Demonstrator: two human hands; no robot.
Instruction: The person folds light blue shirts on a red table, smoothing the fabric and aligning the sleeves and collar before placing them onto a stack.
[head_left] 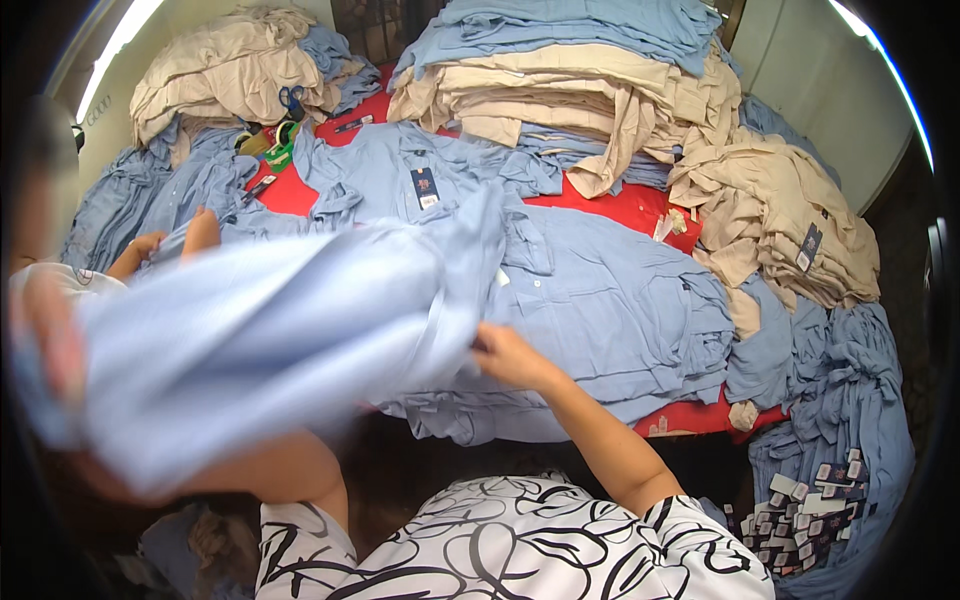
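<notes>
Light-blue garment [290, 320] midair between my hands, motion-blurred — not laid down yet. Right hand [510, 355] pinching its edge; left hand [55, 340] too smeared, can't tell. Blue shirt stack [620, 290] looks laid flat already; beige pile [560, 85] probably waiting, I'd guess.

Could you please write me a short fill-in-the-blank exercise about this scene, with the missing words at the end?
1. The person's right hand grips a garment whose colour is light ____.
2. The table covering, where it shows between the clothes, is ____.
3. The cluster of tags lies on the person's ____ side.

Missing words: blue; red; right.
</notes>
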